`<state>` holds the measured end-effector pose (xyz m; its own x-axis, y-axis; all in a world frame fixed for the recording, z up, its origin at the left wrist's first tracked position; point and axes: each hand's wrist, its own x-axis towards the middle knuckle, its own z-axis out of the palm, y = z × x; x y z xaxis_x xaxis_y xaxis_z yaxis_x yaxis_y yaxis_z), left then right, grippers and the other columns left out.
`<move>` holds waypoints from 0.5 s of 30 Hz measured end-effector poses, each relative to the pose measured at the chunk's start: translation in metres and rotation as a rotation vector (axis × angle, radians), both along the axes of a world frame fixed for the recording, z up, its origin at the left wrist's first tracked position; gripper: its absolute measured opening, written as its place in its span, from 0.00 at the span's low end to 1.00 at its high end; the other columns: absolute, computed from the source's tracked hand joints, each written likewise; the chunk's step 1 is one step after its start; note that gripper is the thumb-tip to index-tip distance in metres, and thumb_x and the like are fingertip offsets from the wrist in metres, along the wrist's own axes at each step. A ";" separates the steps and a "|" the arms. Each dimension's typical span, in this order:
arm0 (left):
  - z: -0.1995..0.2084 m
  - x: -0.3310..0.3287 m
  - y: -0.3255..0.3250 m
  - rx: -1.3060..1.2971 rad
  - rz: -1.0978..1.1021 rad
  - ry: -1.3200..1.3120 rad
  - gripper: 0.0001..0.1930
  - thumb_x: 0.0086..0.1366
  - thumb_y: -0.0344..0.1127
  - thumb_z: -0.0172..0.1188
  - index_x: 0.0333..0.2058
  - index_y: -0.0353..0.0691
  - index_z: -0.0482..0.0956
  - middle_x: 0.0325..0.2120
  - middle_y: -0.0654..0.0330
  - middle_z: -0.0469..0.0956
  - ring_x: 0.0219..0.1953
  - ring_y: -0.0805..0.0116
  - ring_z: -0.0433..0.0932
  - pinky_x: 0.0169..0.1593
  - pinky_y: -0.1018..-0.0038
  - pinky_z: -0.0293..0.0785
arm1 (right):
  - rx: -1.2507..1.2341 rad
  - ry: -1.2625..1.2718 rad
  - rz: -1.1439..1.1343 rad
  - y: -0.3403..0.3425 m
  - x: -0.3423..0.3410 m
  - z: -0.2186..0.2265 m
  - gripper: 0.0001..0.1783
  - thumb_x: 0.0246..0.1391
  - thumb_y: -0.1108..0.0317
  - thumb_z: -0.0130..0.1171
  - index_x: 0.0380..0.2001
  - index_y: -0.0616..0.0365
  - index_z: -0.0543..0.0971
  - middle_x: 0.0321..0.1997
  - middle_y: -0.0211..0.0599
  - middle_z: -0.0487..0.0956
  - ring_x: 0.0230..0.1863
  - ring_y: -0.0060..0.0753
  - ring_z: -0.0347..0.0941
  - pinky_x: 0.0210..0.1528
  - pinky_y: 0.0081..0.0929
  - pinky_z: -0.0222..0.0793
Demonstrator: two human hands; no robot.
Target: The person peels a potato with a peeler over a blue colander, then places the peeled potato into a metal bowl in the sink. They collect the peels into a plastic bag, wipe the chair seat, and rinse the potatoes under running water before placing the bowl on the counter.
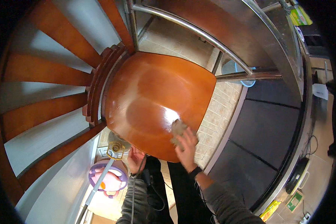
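A glossy orange-brown wooden chair (pixel 153 82) fills the middle, its slatted back on the left and a bright reflection on the seat. My right hand (pixel 186 145), with a dark band on the wrist, presses a crumpled grey-brown cloth (pixel 179 130) onto the seat near its right front corner. At the near left edge of the seat, my left hand (pixel 136 160) has its fingers curled against the rim, partly hidden under it. A thin grey cord (pixel 133 198) runs along my left wrist and sleeve.
Left of my left hand stands a pale pole (pixel 100 179) with a brass-coloured fitting (pixel 115 148). Below it is a purple and pink toy wheel (pixel 108 179). A metal-framed table (pixel 198 30) stands beyond the chair, near a blue-rimmed basket (pixel 246 80). Dark panels (pixel 265 123) lie to the right.
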<state>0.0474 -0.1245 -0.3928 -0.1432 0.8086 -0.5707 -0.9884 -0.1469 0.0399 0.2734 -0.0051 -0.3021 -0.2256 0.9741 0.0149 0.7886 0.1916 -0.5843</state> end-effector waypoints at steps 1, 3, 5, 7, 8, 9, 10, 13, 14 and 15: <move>0.002 0.003 -0.003 -0.043 -0.016 -0.018 0.22 0.75 0.39 0.44 0.63 0.38 0.66 0.62 0.57 0.71 0.64 0.63 0.69 0.67 0.63 0.63 | -0.059 0.034 0.003 -0.026 -0.015 0.003 0.22 0.42 0.75 0.61 0.46 0.55 0.81 0.61 0.47 0.71 0.72 0.55 0.56 0.71 0.55 0.48; 0.005 0.009 -0.006 -0.089 -0.090 0.011 0.21 0.75 0.39 0.44 0.62 0.38 0.67 0.62 0.57 0.72 0.63 0.62 0.70 0.66 0.63 0.64 | -0.075 0.074 0.080 -0.058 -0.044 0.007 0.23 0.41 0.77 0.61 0.45 0.53 0.83 0.62 0.47 0.72 0.71 0.52 0.58 0.70 0.50 0.51; 0.009 0.012 -0.017 -0.094 -0.204 0.099 0.21 0.75 0.39 0.44 0.62 0.39 0.67 0.61 0.56 0.72 0.62 0.61 0.71 0.66 0.64 0.64 | -0.230 0.170 0.133 -0.068 -0.071 0.012 0.24 0.42 0.76 0.62 0.48 0.53 0.82 0.62 0.46 0.73 0.72 0.47 0.58 0.69 0.51 0.51; 0.008 0.010 -0.034 -0.117 -0.251 0.119 0.21 0.74 0.40 0.45 0.61 0.39 0.69 0.59 0.56 0.73 0.60 0.61 0.72 0.63 0.65 0.67 | -0.301 0.328 0.094 -0.059 -0.096 0.019 0.24 0.45 0.75 0.62 0.50 0.54 0.81 0.64 0.42 0.72 0.72 0.47 0.58 0.71 0.48 0.49; 0.006 0.006 -0.046 -0.128 -0.266 0.118 0.21 0.73 0.41 0.46 0.60 0.39 0.70 0.58 0.56 0.74 0.59 0.60 0.73 0.62 0.65 0.69 | -0.448 0.449 0.077 -0.050 -0.106 0.024 0.23 0.47 0.74 0.62 0.50 0.56 0.81 0.63 0.43 0.73 0.70 0.46 0.61 0.70 0.44 0.53; 0.004 0.000 -0.058 -0.053 -0.274 0.110 0.21 0.72 0.41 0.46 0.59 0.39 0.71 0.57 0.56 0.75 0.57 0.60 0.74 0.61 0.65 0.70 | -0.536 0.559 0.061 -0.040 -0.114 0.032 0.22 0.50 0.73 0.62 0.51 0.58 0.80 0.62 0.43 0.74 0.68 0.45 0.64 0.69 0.39 0.56; 0.001 -0.007 -0.069 -0.158 -0.296 0.119 0.21 0.72 0.42 0.47 0.59 0.39 0.72 0.55 0.56 0.76 0.56 0.60 0.75 0.60 0.66 0.72 | -0.796 0.751 0.016 -0.029 -0.121 0.041 0.21 0.53 0.72 0.61 0.52 0.61 0.79 0.59 0.47 0.76 0.61 0.42 0.70 0.63 0.30 0.63; 0.002 -0.040 -0.091 -0.244 -0.376 0.185 0.26 0.72 0.43 0.46 0.66 0.41 0.64 0.65 0.59 0.66 0.67 0.63 0.62 0.68 0.64 0.56 | -0.919 0.971 -0.029 0.000 -0.117 0.086 0.23 0.60 0.69 0.59 0.57 0.66 0.74 0.53 0.37 0.78 0.55 0.27 0.71 0.58 0.25 0.67; 0.014 -0.053 -0.101 -0.239 -0.369 0.305 0.30 0.72 0.44 0.46 0.69 0.42 0.58 0.70 0.61 0.59 0.73 0.66 0.53 0.72 0.65 0.47 | -0.955 0.981 -0.021 0.010 -0.104 0.105 0.23 0.61 0.67 0.59 0.57 0.68 0.73 0.53 0.33 0.78 0.54 0.23 0.70 0.57 0.23 0.67; 0.025 -0.065 -0.101 -0.046 -0.405 0.235 0.29 0.72 0.41 0.45 0.69 0.40 0.58 0.70 0.59 0.59 0.73 0.67 0.52 0.72 0.67 0.47 | -0.891 1.001 -0.024 0.019 -0.088 0.126 0.23 0.62 0.67 0.60 0.57 0.67 0.73 0.52 0.33 0.78 0.53 0.23 0.70 0.56 0.22 0.67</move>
<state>-0.0181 -0.2257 -0.3673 0.0488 0.8005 -0.5974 -0.9292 0.2557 0.2668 0.1852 0.0137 -0.1764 -0.4733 0.7414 -0.4756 -0.0508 -0.5620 -0.8256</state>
